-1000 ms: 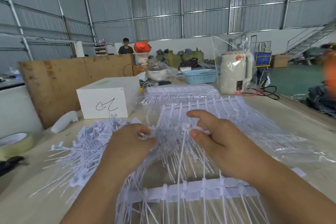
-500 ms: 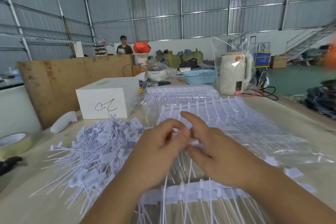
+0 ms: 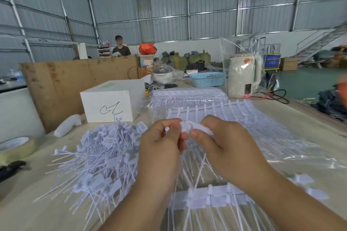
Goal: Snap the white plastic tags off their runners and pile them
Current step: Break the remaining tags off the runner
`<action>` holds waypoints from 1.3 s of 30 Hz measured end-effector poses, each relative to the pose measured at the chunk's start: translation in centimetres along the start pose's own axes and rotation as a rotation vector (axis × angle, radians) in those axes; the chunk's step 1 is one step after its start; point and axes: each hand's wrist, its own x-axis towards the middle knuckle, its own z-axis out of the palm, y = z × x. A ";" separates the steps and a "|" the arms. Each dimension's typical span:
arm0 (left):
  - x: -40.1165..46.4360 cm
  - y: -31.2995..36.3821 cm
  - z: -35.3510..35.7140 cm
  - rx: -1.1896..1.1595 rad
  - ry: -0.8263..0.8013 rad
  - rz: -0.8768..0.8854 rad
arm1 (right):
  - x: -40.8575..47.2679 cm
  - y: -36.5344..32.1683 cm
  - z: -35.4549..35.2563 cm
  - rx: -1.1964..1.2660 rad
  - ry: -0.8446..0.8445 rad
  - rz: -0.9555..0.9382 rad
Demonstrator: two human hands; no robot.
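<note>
Tag (image 3: pixel 189 125) | pinched between fingers of left hand (image 3: pixel 161 142) and right hand (image 3: pixel 221 142), above runner (image 3: pixel 210 198) | risk: thin tail tears; loose pile (image 3: pixel 97 155) left of fingers scatters.

Large shed-type hall. Corrugated metal walls (image 3: pixel 212 5) in grey, braced by steel posts and rails; lower band of far wall white. Green floor (image 3: pixel 308 84) at right. Metal staircase (image 3: pixel 323 41) climbs along the right side. Pale tabotop-level surface: wooden tabletop (image 3: pixel 319 127), with a brown board (image 3: pixel 75 80) standing upright at its left rear. Person (image 3: pixel 121 47) stands behind the board. Blue cart (image 3: pixel 272 62) and cardboard box (image 3: pixel 290 63) near the far wall. Even, diffuse light.
</note>
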 end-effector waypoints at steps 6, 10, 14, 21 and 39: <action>1.8 0.8 -1.8 -0.187 0.268 -0.067 | 0.1 -1.4 0.3 -0.127 0.064 -0.036; 4.7 1.2 -5.5 0.249 0.257 -0.100 | 0.0 0.1 -0.4 -0.077 -0.015 -0.047; 3.6 0.2 -5.5 1.247 0.052 0.369 | 0.0 0.7 -0.5 -0.015 -0.195 -0.056; 0.2 0.9 -1.9 0.490 -0.482 0.169 | -0.1 1.2 0.1 0.071 -0.314 -0.100; 0.4 0.6 -0.6 0.006 0.021 -0.003 | -0.2 -0.9 0.8 0.062 -0.008 0.048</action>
